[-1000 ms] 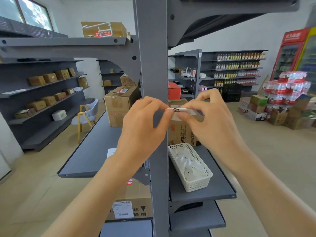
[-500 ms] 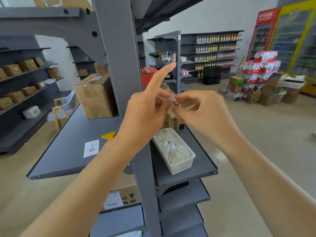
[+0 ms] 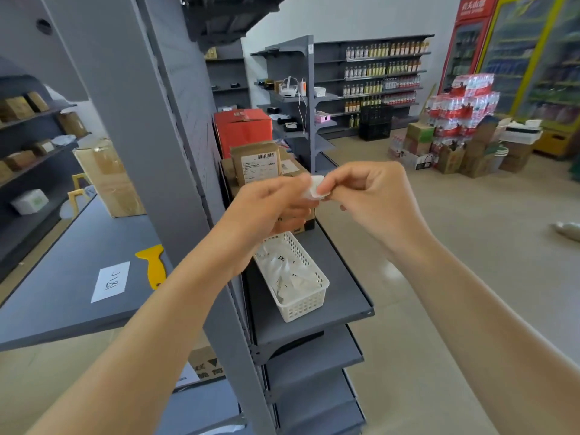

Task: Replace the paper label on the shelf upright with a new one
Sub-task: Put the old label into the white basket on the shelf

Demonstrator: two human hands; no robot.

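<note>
Old label (image 3: 317,190): crumpled white scrap, frame centre, pinched in grip of both left hand (image 3: 270,205) and right hand (image 3: 370,196). Shelf upright (image 3: 150,146), 10 o'clock: bare. Basket of scraps (image 3: 306,304), 6 o'clock. Fresh label (image 3: 110,281), 8 o'clock, unapplied. Removal seemingly done; disposal, sticking remain.

Matt grey painted-metal shelf upright (image 3: 163,171) stands smooth at 10 o'clock; a perforated white plastic basket (image 3: 303,301) holds crumpled paper scraps, while a small white paper label (image 3: 315,189), slightly glossy, curls between both hands.
</note>
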